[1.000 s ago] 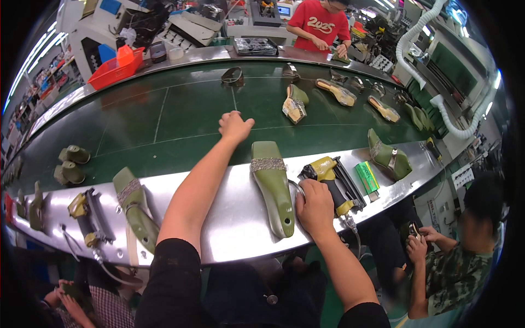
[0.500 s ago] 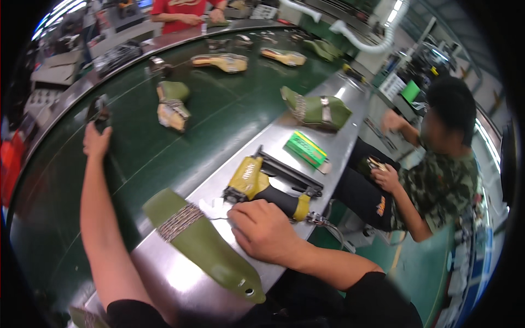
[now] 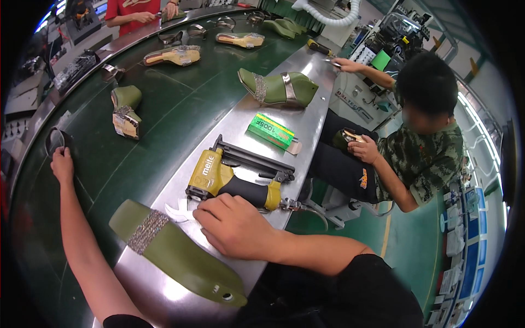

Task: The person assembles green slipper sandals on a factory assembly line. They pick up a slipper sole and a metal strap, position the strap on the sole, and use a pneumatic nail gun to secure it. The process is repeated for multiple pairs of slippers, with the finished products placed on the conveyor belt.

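At the far left, my left hand (image 3: 63, 165) pinches the lower end of a dark, shiny looped shoe strap (image 3: 55, 140) on the green belt. My right hand (image 3: 235, 227) is closed around silver pincers (image 3: 181, 211), whose open jaws show beyond the fingers; the handles are hidden in the palm. Just left of this hand, a green shoe last (image 3: 183, 262) with a glittery band around it lies on the steel ledge. Directly beyond the pincers is a yellow and black staple gun (image 3: 235, 177), with its hose fitting at the right.
A green staple box (image 3: 272, 132) and another strapped last (image 3: 278, 89) rest on the ledge (image 3: 210, 123). Several lasts with tan soles (image 3: 172, 55) and loose straps sit on the belt (image 3: 164, 101). A co-worker (image 3: 424, 142) sits at the right; another person (image 3: 131, 16) stands across.
The view has swung right, so the bench things appear farther left. The strap at my left hand now shows as an open loop. The seated co-worker's arm has reached to the ledge.
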